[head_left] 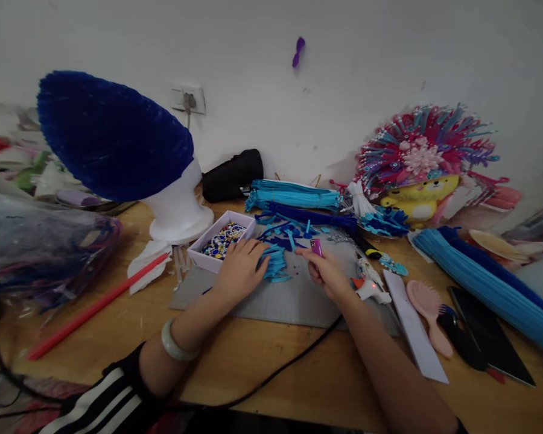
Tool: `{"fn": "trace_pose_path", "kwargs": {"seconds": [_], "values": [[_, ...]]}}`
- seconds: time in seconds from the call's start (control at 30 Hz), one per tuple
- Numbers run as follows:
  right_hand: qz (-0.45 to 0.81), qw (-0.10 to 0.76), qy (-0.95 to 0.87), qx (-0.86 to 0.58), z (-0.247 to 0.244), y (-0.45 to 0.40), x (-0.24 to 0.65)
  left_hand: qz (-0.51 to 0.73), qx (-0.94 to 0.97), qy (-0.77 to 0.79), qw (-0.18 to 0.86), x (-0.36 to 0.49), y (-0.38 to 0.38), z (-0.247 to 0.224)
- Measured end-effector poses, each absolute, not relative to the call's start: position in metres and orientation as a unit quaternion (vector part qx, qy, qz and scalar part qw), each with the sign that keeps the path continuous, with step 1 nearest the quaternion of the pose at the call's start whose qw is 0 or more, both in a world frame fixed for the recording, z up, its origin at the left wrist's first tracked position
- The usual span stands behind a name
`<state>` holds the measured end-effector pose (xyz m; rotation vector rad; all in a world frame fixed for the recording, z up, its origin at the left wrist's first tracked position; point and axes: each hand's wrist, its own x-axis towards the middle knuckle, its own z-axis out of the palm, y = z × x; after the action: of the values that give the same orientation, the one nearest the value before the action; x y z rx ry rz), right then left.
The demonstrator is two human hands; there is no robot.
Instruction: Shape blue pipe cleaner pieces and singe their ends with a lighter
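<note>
My right hand [329, 274] is wrapped round a purple lighter [315, 246], whose metal top points up. Its index finger stretches left toward a short light-blue pipe cleaner piece [291, 240]; whether it touches it I cannot tell. My left hand [242, 268] lies palm down with fingers spread, against a small heap of cut light-blue pipe cleaner pieces [276, 263]. Just behind that hand is a lilac box [206, 260] of mixed blue, white and yellow beads [224, 238]. Under both hands lies a grey mat [289, 301], with dark-blue cut pieces [276, 230] scattered at its back.
A dark-blue fan-shaped headpiece [113, 135] sits on a white foam head [183, 202]. Bundles of blue pipe cleaners [294, 196] lie at the back. A glue gun [371, 290], pink hairbrush [428, 307] and white strip [414, 328] are right; a red stick [99, 307] is left. A black cable [271, 377] crosses the front.
</note>
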<state>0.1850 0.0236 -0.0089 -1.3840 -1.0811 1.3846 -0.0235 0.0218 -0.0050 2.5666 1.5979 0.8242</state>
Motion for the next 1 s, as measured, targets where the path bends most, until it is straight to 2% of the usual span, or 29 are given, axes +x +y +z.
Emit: {"fn": "trace_pose_path", "kwargs": {"seconds": [0.2,0.3,0.4,0.5,0.6,0.77,1.0], "values": [[0.644,0.378,-0.460,-0.480,-0.001,0.011,0.174,0.377,0.783,0.439,0.228,-0.014,0.019,-0.012],[0.644,0.346,-0.485,-0.479,0.000,0.008,0.168,0.387,0.758,0.448,0.273,-0.012,0.019,-0.013],[0.620,0.377,-0.479,-0.494,-0.003,0.009,0.167,0.367,0.769,0.480,0.208,-0.018,0.022,-0.009],[0.552,0.426,-0.460,-0.550,-0.010,0.016,0.174,0.292,0.811,0.502,0.067,-0.028,0.027,-0.003],[0.453,0.413,-0.505,-0.608,-0.019,0.025,0.182,0.216,0.833,0.509,-0.025,-0.032,0.029,0.000],[0.364,0.328,-0.618,-0.614,-0.028,0.027,0.179,0.150,0.844,0.513,-0.052,-0.029,0.027,-0.006],[0.307,0.277,-0.716,-0.563,-0.030,0.024,0.168,0.127,0.844,0.518,-0.062,-0.027,0.025,-0.006]]}}
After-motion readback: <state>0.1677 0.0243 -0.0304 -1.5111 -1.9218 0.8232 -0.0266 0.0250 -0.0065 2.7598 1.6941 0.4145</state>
